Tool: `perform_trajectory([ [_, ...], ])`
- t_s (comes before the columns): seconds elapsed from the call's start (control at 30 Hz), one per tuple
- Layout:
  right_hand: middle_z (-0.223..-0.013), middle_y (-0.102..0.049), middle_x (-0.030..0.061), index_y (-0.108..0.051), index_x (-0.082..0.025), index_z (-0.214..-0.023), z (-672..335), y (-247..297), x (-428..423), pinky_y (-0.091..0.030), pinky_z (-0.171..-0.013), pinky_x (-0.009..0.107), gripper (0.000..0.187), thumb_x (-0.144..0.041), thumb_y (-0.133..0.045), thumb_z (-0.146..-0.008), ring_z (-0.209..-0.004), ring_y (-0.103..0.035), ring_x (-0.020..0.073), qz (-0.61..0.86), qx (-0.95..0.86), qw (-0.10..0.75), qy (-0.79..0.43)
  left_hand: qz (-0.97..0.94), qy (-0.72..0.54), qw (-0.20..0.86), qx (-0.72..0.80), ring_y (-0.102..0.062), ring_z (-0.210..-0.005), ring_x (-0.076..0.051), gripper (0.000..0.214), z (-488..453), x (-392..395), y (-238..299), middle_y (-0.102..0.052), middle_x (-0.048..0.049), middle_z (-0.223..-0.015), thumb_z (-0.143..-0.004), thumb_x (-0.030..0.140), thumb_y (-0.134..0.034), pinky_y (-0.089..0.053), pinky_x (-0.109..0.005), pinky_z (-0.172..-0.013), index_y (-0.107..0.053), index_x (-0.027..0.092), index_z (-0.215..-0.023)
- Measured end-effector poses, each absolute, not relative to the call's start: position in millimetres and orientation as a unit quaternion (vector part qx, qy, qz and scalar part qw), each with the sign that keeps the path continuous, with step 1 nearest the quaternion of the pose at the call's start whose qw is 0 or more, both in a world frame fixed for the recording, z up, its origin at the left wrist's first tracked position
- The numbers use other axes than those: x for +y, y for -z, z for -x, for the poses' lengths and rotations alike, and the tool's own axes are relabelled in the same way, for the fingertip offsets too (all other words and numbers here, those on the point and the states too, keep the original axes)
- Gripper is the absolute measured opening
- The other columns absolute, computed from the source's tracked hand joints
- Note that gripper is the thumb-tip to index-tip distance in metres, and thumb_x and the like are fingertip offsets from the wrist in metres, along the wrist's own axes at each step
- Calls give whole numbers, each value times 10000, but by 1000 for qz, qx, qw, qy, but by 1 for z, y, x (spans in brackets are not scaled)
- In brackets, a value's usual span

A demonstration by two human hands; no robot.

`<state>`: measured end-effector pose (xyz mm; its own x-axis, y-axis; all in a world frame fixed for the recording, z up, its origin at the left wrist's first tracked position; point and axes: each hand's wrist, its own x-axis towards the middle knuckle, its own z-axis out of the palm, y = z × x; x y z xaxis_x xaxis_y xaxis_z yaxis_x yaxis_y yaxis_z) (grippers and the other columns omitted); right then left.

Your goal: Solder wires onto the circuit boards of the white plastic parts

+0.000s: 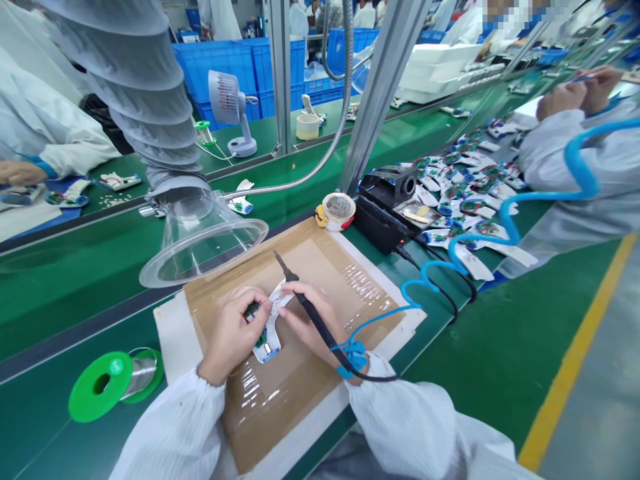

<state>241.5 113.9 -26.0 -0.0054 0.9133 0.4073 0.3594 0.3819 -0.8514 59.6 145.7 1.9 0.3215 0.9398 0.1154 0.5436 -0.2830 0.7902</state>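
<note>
A white, handle-shaped plastic housing [271, 332] with a green circuit board and a blue end lies on the brown, tape-covered cardboard. My left hand [235, 327] is closed over its left side, thumb and fingers pinched by the board; any thin wire in that pinch is too small to make out. A soldering iron [315, 317] with a black handle rests in my right hand [317, 320], its metal tip pointing up and away. The right thumb and fingertips also touch the upper part of the housing. A blue coiled strap circles my right wrist.
A green solder spool [103, 387] sits at left. Over the board's far edge hangs a clear extraction hood [205, 250]. Beyond are a round tip-cleaning pot [339, 210] and a black soldering station [383, 217]. Many similar housings [465, 180] are piled at right, near a co-worker's hands [575, 93].
</note>
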Motion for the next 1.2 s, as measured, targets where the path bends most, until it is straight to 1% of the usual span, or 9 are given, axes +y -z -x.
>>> perform_trajectory([
  [0.13, -1381, -636, 91, -514, -306, -1401, -266, 35, 128, -486, -1097, 494, 611, -236, -763, -847, -1286, -608, 278, 443, -733, 446, -260, -750, -295, 316, 501, -630, -884, -186, 161, -61, 145, 2, -689, -37, -919, -918, 286, -556, -473, -341, -835, -621, 212, -790],
  [0.23, -1437, -589, 104, -451, -309, -1461, -275, 41, 139, -494, -1098, 499, 698, -208, -759, -843, -1326, -579, 281, 424, -759, 410, -276, -758, -299, 290, 503, -632, -950, -194, 138, -62, 144, 5, -689, -41, -973, -906, 251, -555, -463, -349, -877, -608, 214, -784],
  [0.3, -1415, -604, 100, -466, -312, -1456, -276, 43, 143, -504, -1091, 498, 696, -183, -759, -838, -1314, -586, 282, 429, -762, 402, -272, -760, -299, 272, 509, -631, -994, -201, 125, -62, 144, 7, -692, -47, -1013, -899, 239, -555, -457, -359, -908, -608, 215, -789],
  [0.5, -1276, -696, 59, -583, -326, -1358, -272, 45, 145, -530, -1064, 504, 590, -157, -769, -825, -1214, -639, 265, 464, -746, 406, -253, -752, -310, 268, 517, -643, -979, -197, 146, -59, 148, 10, -691, -51, -994, -910, 271, -545, -469, -345, -899, -609, 217, -791],
  [0.63, -1209, -745, 26, -623, -333, -1322, -271, 33, 135, -488, -1121, 513, 410, -163, -621, -949, -1166, -687, 225, 463, -723, 451, -247, -763, -299, 258, 511, -635, -931, -192, 142, -59, 148, 10, -684, -43, -946, -916, 276, -540, -472, -337, -865, -613, 222, -807],
  [0.73, -1099, -782, 20, -678, -324, -1263, -270, 24, 116, -574, -1024, 443, 303, -233, -605, -984, -1065, -737, 216, 495, -643, 522, -263, -765, -301, 254, 510, -633, -927, -189, 144, -60, 147, 9, -684, -40, -942, -916, 271, -538, -471, -336, -866, -607, 225, -799],
  [0.87, -1013, -792, 47, -747, -281, -1141, -269, 23, 86, -636, -895, 441, 207, -317, -649, -962, -915, -768, 236, 556, -518, 597, -258, -766, -306, 251, 506, -630, -925, -185, 143, -60, 145, 9, -683, -36, -942, -920, 259, -543, -465, -335, -862, -605, 222, -796],
  [1.07, -919, -783, 42, -732, -243, -997, -267, 25, 73, -642, -726, 321, 109, -277, -665, -918, -818, -761, 201, 583, -507, 588, -240, -772, -294, 238, 510, -623, -914, -186, 128, -61, 146, 9, -683, -34, -941, -918, 241, -554, -459, -338, -854, -611, 220, -805],
  [1.2, -889, -783, 37, -726, -231, -956, -266, 20, 77, -634, -710, 296, 90, -254, -657, -903, -805, -761, 192, 578, -522, 578, -244, -779, -294, 230, 505, -621, -908, -181, 121, -60, 146, 12, -675, -29, -937, -917, 231, -558, -455, -332, -848, -605, 217, -807],
])
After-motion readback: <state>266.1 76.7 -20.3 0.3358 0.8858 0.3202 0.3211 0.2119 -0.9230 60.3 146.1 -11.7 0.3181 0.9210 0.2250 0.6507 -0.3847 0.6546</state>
